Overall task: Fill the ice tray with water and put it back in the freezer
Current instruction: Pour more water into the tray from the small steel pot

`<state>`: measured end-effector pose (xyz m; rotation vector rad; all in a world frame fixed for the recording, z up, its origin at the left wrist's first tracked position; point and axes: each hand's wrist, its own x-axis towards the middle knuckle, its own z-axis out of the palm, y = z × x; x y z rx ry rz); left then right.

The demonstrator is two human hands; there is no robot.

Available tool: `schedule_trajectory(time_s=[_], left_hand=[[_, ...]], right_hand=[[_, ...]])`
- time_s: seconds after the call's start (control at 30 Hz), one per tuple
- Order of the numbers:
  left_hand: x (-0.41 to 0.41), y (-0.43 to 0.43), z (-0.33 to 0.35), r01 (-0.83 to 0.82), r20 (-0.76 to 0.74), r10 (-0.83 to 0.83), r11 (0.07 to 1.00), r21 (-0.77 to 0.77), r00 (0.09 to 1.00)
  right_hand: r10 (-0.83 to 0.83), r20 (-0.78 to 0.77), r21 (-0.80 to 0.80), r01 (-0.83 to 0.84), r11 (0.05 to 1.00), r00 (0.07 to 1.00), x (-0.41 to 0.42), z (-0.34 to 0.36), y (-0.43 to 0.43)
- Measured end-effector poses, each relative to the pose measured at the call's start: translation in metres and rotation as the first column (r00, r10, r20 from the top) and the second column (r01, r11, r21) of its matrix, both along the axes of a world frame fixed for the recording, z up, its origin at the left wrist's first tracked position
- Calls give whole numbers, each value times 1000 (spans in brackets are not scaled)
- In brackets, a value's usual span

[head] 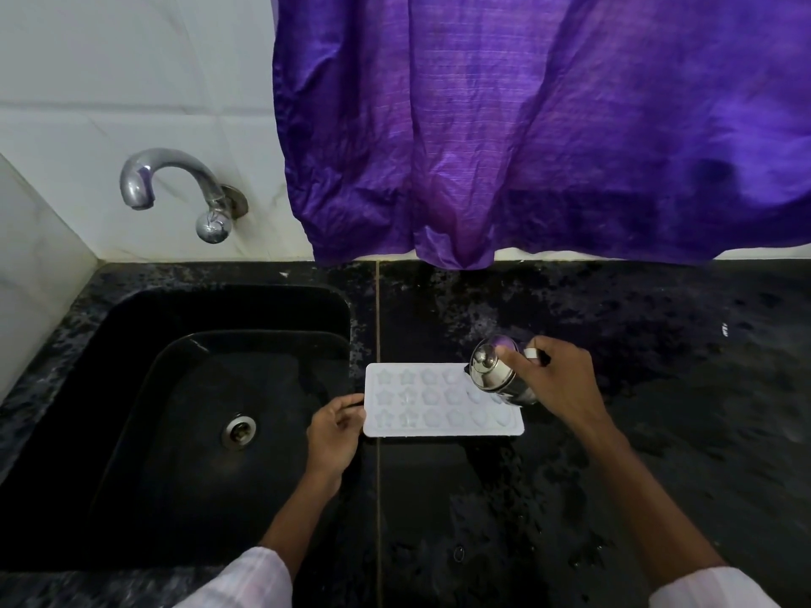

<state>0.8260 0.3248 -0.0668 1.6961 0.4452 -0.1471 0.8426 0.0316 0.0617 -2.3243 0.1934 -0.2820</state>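
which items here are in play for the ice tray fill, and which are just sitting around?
In use: ice tray; steel cup; left hand holding tray edge; right hand tilting cup over tray.
Idle: tap; sink; purple curtain.

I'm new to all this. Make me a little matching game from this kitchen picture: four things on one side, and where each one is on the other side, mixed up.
Things:
1. ice tray
2. steel cup
3. tap
4. curtain

Places:
a. hangs above the back of the counter
b. tilted in the right hand
c. flat on the counter, beside the sink
d. on the white wall, above the sink

Pairs: 1-c, 2-b, 3-d, 4-a
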Motion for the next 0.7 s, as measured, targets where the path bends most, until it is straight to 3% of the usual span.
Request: schedule_trajectory(time_s=[0.7], left_hand=[[0, 0, -2, -14, 2, 14, 1000, -26, 1000]], right_hand=[[40, 36, -33, -39, 999, 999, 13, 2, 1]])
